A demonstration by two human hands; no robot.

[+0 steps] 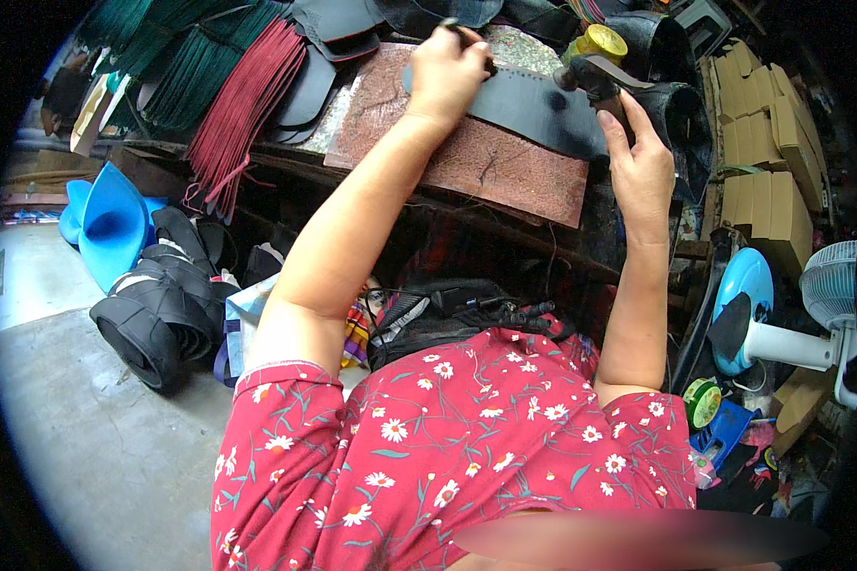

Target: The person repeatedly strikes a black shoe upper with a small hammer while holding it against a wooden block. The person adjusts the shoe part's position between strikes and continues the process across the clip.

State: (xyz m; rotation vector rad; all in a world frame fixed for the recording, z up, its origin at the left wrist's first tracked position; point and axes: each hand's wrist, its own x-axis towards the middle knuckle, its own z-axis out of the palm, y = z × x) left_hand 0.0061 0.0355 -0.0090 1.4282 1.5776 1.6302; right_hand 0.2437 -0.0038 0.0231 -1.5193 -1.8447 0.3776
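My left hand (448, 71) is closed around a small dark punch-like tool (490, 67), most of it hidden by the fingers. Its lower end is at the upper edge of a curved, dark grey sheet (533, 109), where a row of small marks runs. The sheet lies on a worn reddish-brown board (486, 171). In my right hand (638, 157) is a hammer, gripped by its handle; the dark hammer head (590, 78) is raised over the sheet's right end.
Bundles of red cords (248, 100) and dark green cords (186, 62) lie at the left, beside stacked black sole-shaped pieces (309, 90). A yellow round container (600, 41) is behind the hammer. Cardboard boxes (767, 205) and a white fan (828, 285) are at the right.
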